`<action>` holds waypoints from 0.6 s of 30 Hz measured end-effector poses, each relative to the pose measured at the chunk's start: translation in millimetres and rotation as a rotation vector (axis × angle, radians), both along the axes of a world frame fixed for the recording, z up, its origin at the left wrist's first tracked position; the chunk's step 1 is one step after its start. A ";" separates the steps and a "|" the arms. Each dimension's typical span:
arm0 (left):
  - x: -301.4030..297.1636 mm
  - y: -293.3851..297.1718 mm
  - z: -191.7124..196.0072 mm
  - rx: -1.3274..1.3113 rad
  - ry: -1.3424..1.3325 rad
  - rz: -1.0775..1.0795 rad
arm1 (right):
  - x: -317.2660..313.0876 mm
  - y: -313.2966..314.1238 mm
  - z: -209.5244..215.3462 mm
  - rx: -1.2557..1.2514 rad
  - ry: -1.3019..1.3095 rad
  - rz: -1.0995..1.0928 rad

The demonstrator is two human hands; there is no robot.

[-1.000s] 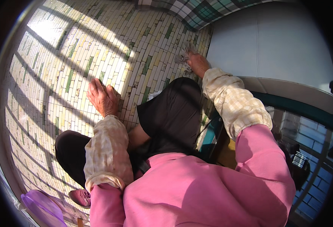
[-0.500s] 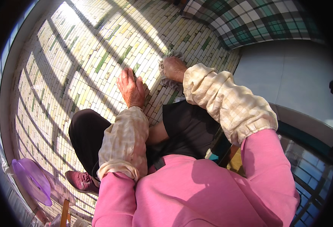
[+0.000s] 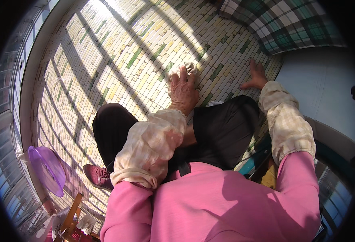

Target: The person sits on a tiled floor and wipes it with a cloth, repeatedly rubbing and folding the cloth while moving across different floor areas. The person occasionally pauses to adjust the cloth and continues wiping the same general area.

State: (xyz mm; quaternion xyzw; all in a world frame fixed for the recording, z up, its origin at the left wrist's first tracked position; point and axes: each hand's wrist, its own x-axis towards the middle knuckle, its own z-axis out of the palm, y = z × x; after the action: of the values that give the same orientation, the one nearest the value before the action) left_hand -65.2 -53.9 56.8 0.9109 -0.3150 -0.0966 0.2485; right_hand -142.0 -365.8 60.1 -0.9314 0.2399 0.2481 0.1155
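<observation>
My left hand presses down on a crumpled pale cloth on the patterned floor in front of me. Its fingers lie over the near side of the bunched fabric. Off to the right, my right hand is open and holds nothing, thumb and fingers apart, low over the floor beside the grey-white panel. I cannot tell whether it touches the floor. Both forearms wear cream checked sleeve covers, the left one and the right one.
The tiled-look floor carries striped sunlight and shadow. A plaid cloth hangs at the far right above the grey-white panel. A purple basin leans by the left wall, near a wooden stool. My bent knees are close below my hands.
The cloth has passed from under my right hand to my left, which moved right onto it. My right hand has let go and moved right, opening. The view has shifted slightly.
</observation>
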 end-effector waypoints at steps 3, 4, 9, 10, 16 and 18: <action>-27.4 -16.4 2.8 0.068 -0.024 -0.298 | -6.2 -7.9 -11.7 0.076 -0.011 -0.020; -31.5 -19.0 2.3 0.192 -0.161 -0.364 | -6.7 -6.7 -13.4 0.059 -0.009 -0.020; 29.2 -0.3 -12.2 -0.039 -0.170 -0.577 | -5.9 -4.1 -9.2 0.050 -0.043 -0.038; 44.9 4.9 -14.1 -0.046 -0.180 -0.491 | -6.6 -3.9 -7.9 0.056 -0.043 -0.038; 179.7 67.7 -7.1 0.417 -0.072 0.105 | -7.9 -0.1 -6.1 0.030 -0.101 -0.031; 220.9 104.1 -7.3 0.641 0.098 0.343 | -9.0 2.8 -4.1 -0.009 -0.123 -0.006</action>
State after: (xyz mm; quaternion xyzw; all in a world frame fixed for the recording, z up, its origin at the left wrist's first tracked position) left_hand 155.7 50.2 49.5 0.9764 -0.0991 -0.1908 -0.0220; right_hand -150.9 -363.0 56.0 -0.9448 0.2362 0.1888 0.1265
